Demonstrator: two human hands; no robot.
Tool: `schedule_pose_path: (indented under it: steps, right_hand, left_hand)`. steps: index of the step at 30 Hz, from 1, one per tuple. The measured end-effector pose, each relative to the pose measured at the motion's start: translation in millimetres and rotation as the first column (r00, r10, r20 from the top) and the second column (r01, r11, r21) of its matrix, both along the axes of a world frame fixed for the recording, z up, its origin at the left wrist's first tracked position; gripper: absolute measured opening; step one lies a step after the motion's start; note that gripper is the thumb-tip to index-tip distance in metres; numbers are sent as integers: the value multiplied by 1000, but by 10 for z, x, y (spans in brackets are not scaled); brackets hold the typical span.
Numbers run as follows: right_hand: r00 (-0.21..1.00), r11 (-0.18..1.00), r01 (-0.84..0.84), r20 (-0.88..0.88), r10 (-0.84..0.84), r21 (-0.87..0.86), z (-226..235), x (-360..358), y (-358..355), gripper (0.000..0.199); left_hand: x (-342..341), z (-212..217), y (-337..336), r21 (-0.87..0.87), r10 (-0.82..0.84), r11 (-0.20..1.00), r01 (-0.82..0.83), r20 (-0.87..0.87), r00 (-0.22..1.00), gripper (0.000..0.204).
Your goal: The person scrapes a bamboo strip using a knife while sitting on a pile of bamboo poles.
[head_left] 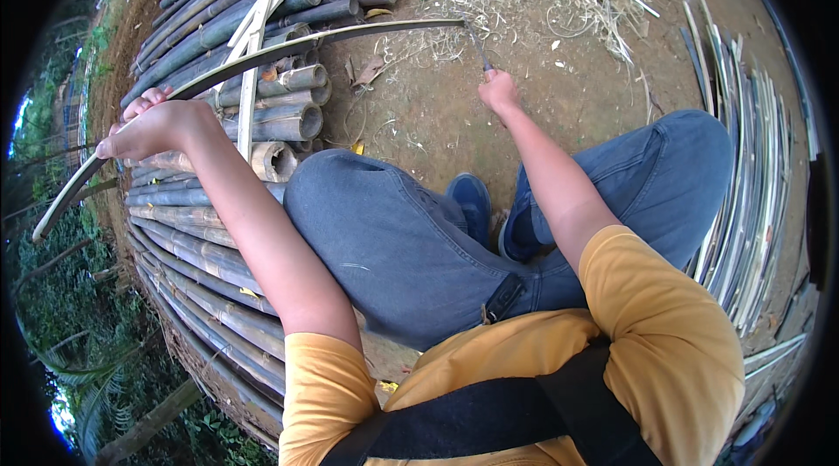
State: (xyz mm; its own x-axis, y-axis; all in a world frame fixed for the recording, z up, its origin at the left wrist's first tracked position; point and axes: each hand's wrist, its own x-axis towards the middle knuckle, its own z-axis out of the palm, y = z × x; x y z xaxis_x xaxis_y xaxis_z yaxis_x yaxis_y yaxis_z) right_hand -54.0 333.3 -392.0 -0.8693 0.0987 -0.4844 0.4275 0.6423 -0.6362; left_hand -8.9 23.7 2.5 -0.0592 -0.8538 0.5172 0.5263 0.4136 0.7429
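From my head camera I see my left hand (pixel 156 128) closed around a long split bamboo strip (pixel 262 60), which arcs over the stack of bamboo poles (pixel 218 204) lying to my left. The strip's far end reaches past the poles to the bare dirt. There my right hand (pixel 498 90) is clenched on the handle of a knife (pixel 480 54), its blade just beside the strip's tip. Finished bamboo slats (pixel 743 186) lie well apart from the poles, beyond my right knee.
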Motion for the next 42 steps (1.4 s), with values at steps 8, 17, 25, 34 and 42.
schedule_pose_path:
  steps: [8, 17, 25, 34, 42]
  right_hand:
    - [996, 998, -67, -56, 66, -2, 114, 127, -167, 27]
    - [999, 997, -40, 0, 40, 60, 94, -87, 12, 32]
    - [1000, 995, 13, 23, -15, 98, 127, -78, 115, 29]
    - [979, 979, -201, -25, 201, 19, 439, -161, -80, 29]
    - [996, 984, -87, 25, 84, 156, 841, -209, 14, 34]
  left_hand:
    - [-8, -28, -227, -94, 16, 995, -23, -70, 997, 52]
    - [47, -5, -215, -36, 38, 999, -40, -65, 997, 57]
    - [27, -21, -197, -26, 0, 1000, -2, -65, 998, 52]
    - [116, 40, -169, 37, -59, 998, 58, 17, 998, 52]
    - [169, 56, -202, 55, -216, 974, 219, -56, 975, 55]
